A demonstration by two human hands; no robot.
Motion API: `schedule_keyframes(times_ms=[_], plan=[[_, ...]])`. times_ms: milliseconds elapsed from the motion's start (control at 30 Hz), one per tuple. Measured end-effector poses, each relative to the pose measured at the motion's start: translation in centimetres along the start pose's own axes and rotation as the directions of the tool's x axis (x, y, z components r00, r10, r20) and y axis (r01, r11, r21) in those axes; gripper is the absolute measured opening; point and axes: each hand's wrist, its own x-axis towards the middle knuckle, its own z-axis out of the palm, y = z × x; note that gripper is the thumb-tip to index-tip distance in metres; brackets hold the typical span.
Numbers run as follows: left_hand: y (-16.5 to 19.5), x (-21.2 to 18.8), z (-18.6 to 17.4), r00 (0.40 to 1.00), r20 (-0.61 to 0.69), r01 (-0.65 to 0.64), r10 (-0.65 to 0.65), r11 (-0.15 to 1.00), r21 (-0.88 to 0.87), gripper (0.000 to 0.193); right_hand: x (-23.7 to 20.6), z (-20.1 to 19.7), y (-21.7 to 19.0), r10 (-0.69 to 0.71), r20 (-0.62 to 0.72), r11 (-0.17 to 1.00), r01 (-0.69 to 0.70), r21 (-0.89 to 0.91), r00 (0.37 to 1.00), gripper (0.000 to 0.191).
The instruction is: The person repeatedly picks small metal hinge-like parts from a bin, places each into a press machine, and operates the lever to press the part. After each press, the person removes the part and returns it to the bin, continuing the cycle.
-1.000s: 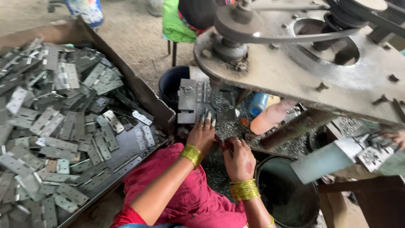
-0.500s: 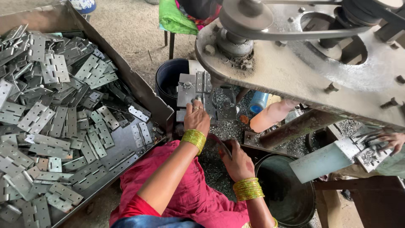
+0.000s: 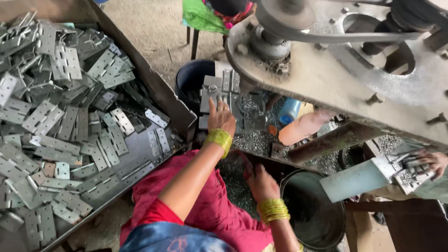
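two hands [image 3: 220,117] [image 3: 262,183], countless hinges [image 3: 65,116]

Soft, even daylight fills the scene, bright on the sandy ground along the top edge and casting only weak shadows. The grey sheet-metal hinge plates [image 3: 70,121] heaped in the rusty metal tray [image 3: 161,95] give dull, pale reflections without harsh glare, while the space beneath the big grey steel machine plate [image 3: 326,79] falls into dim shade. Focus is fair at centre, with softness and slight wide-angle stretching towards the corners.
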Motion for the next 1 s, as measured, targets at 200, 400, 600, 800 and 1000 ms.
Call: schedule_keyframes(times_ms=[200, 400, 600, 800, 1000], plan=[[-0.9, -1.8, -0.4, 0.986, -0.16, 0.022, -0.051, 0.984, -0.177, 0.052, -2.0, 1.6, -1.2, 0.116, 0.012, 0.993, -0.115, -0.009, 0.993, 0.044], [-1.1, 0.6, -2.9, 0.982, 0.189, -0.027, 0.007, 0.994, 0.102, 0.042, 0.1, -0.9, 0.0, 0.005, -0.006, 0.986, -0.006, -0.164, 1.0, 0.045], [-0.3, 0.3, -1.6, 0.997, -0.046, 0.063, -0.063, 0.998, -0.008, 0.048, -1.7, 2.2, 0.2, 0.087, -0.036, 0.993, -0.089, -0.074, 0.996, 0.045], [-1.1, 2.2, -1.5, 0.985, 0.163, 0.05, -0.052, 0.999, 0.016, 0.046, 0.0, -0.2, 0.5, -0.012, -0.032, 0.985, 0.006, -0.174, 0.999, 0.044], [-0.2, 3.5, -1.1, 0.994, 0.087, 0.055, -0.062, 0.995, 0.079, 0.05, -1.2, 3.8, 2.0, 0.13, -0.012, 0.991, -0.13, -0.012, 0.991, 0.039]])
